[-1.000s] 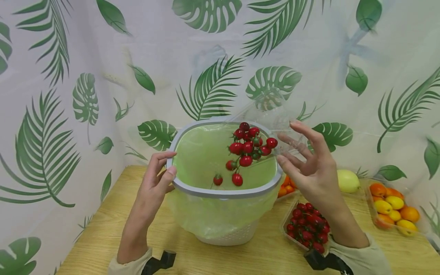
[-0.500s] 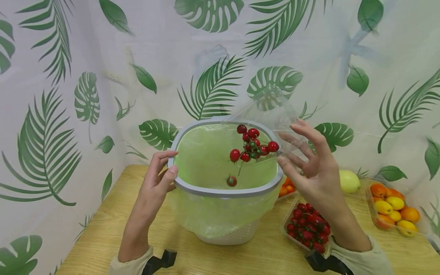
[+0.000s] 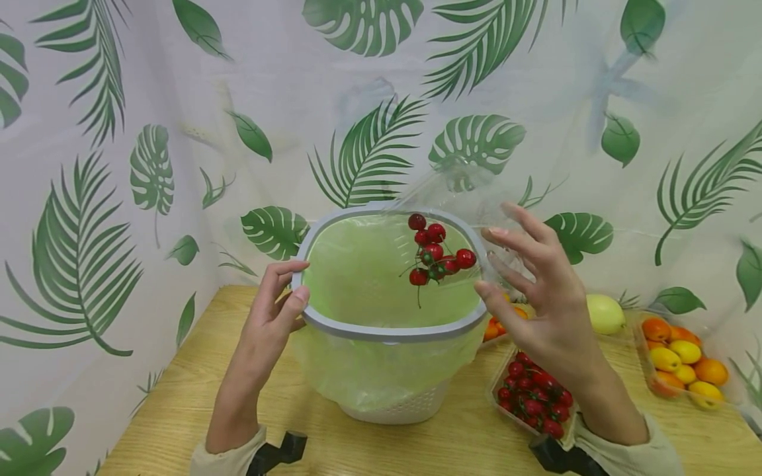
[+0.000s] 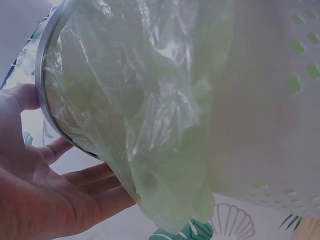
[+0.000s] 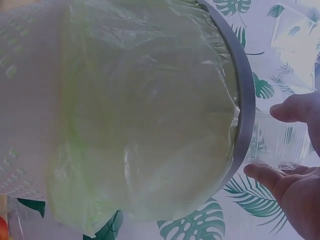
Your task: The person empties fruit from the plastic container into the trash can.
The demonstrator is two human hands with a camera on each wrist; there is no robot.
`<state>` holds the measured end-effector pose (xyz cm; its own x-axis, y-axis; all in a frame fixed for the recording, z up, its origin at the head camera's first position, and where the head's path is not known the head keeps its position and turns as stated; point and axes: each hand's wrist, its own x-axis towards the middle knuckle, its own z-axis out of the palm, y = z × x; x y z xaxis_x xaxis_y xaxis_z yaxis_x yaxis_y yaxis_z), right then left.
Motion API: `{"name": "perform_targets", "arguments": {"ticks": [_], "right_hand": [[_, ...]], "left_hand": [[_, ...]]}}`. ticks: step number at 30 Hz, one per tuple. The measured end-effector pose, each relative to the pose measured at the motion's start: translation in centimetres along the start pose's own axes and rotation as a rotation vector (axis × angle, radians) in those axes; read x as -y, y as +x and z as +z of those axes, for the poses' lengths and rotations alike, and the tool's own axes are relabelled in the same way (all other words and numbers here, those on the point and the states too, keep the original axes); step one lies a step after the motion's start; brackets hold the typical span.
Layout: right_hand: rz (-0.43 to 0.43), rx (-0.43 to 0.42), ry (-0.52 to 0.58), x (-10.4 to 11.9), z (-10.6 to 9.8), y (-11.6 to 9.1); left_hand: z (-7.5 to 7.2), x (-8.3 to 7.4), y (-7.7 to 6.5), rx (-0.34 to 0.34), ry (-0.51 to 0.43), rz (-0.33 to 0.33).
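While tilted, box (image 3: 455,192) over bin (image 3: 389,334).

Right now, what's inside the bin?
Green liner shows on the walls inside the bin. The floor is hidden behind the bin's near side, so anything lying there can't be seen. Red fruit shows over the opening, in or by the tilted box.

- White wall covering (image 3: 268,73), softly creased, spans back and left; the two faces meet in a corner.
- Green print: palm fronds (image 3: 368,155), broad split leaves (image 3: 476,142), plain single leaves (image 3: 620,139).
- Pale blue star-like shape (image 3: 608,82), blurred, upper right.
- Shell outline (image 4: 232,221) low in left-wrist view.
- Yellowish wood-grain tabletop (image 3: 178,396) below.
- Light soft, lilac-tinged at left.
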<state>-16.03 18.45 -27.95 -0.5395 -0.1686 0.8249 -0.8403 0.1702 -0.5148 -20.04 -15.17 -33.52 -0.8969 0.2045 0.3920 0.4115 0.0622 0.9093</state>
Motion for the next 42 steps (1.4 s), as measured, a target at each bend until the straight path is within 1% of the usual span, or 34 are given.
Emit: {"name": "perform_targets", "arguments": {"ticks": [8,14,18,23,27,37,40,42], "right_hand": [[-0.033,0.021,-0.069,0.2,-0.2,0.1],[-0.079,0.026,-0.084,0.2,-0.2,0.3],[-0.105,0.021,-0.112,0.3,-0.2,0.3],[-0.097,0.006,-0.124,0.5,-0.2,0.1],[-0.077,-0.043,-0.046,0.6,-0.6,-0.3],[-0.047,-0.177,0.331,1.1,-3.1,-0.9],[-0.038,-0.215,0.368,1.2,-4.0,-1.3],[-0.018,-0.242,0.362,1.3,-4.7,-1.6]], "left_hand": [[0.1,0.0,0.0,0.003,0.0,-0.002],[0.0,-0.1,0.0,-0.003,0.008,-0.009],[0.0,-0.1,-0.1,-0.004,0.009,-0.009],[0.0,0.0,0.0,-0.007,0.008,-0.005],[0.0,0.1,0.0,-0.004,0.0,0.001],[0.0,0.2,-0.1,-0.009,0.016,-0.003],[0.0,0.2,0.0,-0.009,0.014,-0.004],[0.0,0.2,0.0,-0.007,0.012,-0.004]]}}
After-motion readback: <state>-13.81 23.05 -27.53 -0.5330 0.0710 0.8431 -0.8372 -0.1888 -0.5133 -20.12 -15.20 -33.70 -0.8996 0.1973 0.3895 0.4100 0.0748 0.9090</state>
